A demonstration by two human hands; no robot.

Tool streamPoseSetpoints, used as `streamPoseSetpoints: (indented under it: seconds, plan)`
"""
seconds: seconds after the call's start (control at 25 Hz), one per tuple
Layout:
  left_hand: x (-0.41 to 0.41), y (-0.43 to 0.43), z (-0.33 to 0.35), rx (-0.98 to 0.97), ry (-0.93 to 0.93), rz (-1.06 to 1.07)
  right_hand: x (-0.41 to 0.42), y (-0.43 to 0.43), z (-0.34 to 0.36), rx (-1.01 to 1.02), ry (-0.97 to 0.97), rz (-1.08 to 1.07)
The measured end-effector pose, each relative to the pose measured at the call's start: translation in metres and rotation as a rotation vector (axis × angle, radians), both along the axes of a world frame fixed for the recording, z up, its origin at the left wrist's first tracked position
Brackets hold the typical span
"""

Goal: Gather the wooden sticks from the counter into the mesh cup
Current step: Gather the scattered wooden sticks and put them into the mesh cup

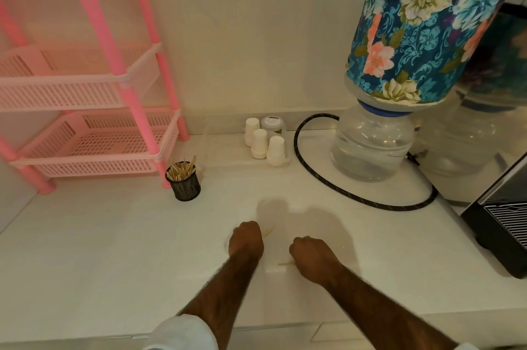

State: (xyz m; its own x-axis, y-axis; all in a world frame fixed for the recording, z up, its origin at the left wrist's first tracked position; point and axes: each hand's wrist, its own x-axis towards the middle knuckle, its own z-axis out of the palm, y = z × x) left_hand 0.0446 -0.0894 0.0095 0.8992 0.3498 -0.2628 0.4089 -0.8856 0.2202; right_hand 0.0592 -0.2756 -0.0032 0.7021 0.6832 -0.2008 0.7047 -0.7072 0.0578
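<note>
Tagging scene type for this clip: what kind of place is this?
Probably an office pantry or drinks corner: upturned water bottle, paper cups, mesh cup of wooden sticks on a white counter.

Left grip, right grip on wooden sticks; stick-filled mesh cup beyond.

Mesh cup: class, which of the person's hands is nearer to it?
Left. The left hand sits right of the mesh cup, closer to the camera; the right hand is farther right.
</note>
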Motion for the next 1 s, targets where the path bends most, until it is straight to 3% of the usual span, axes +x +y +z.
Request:
streamPoseSetpoints:
  seconds: [0.24,0.4,0.68,1.0]
  plan:
    - [0.0,0.012,-0.004,-0.143,0.014,0.003,0.002,0.011,0.0,0.127,0.146,-0.146]
    - [-0.003,0.026,0.001,-0.228,-0.075,0.064,0.007,0.022,-0.002,0.294,0.185,-0.241]
    - [-0.003,0.065,0.012,-0.403,-0.207,0.145,0.029,0.055,0.004,0.378,0.155,-0.116]
    - [-0.009,0.087,0.013,-0.445,-0.273,0.251,0.018,0.103,0.005,0.133,-0.02,0.241]
